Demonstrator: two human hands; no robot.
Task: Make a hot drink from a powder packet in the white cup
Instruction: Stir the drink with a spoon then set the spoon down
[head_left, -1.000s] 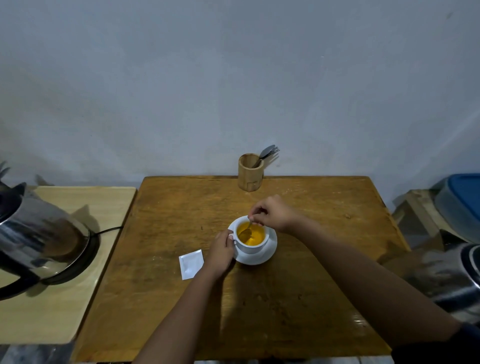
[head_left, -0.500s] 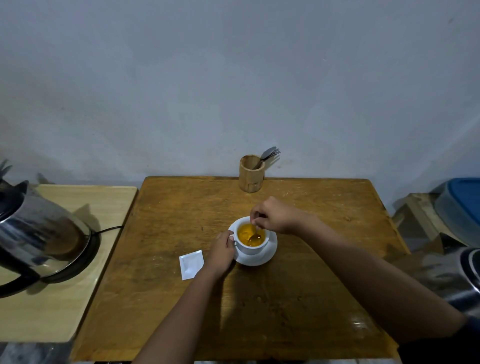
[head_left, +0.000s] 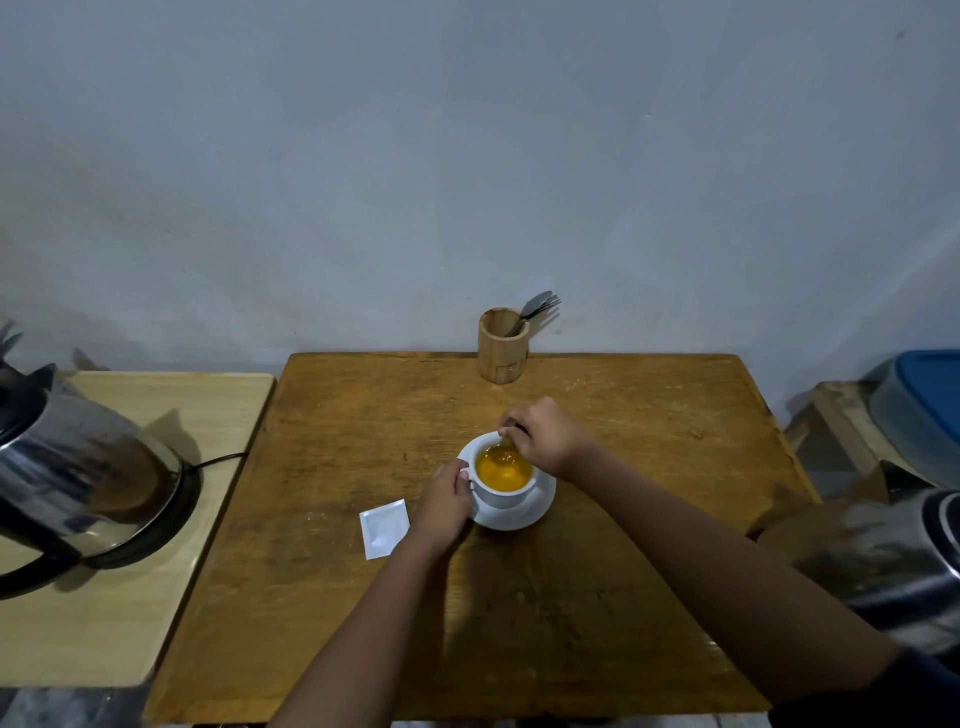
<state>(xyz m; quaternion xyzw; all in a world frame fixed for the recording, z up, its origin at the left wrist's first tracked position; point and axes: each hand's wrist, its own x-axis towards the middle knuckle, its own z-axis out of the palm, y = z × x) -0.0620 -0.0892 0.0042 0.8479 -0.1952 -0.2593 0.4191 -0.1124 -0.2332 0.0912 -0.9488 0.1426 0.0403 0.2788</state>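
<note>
1. Two hands are engaged: the left hand (head_left: 444, 501) is wrapped around the handle side of the round white ceramic cup (head_left: 503, 480), fingers curled against it.
2. The cup is seated on a white saucer (head_left: 537, 506) near the middle of the brown wooden surface (head_left: 623, 597).
3. A thin metal spoon (head_left: 505, 447) is pinched by the right hand (head_left: 543, 436); since the previous half-second its bowl has been swept to the cup's far rim.
4. The orange liquid (head_left: 504, 473) appears evenly coloured, so stirring is judged nearly complete.
5. An emptied white paper packet (head_left: 385, 527) lies flat beside the left wrist.
</note>
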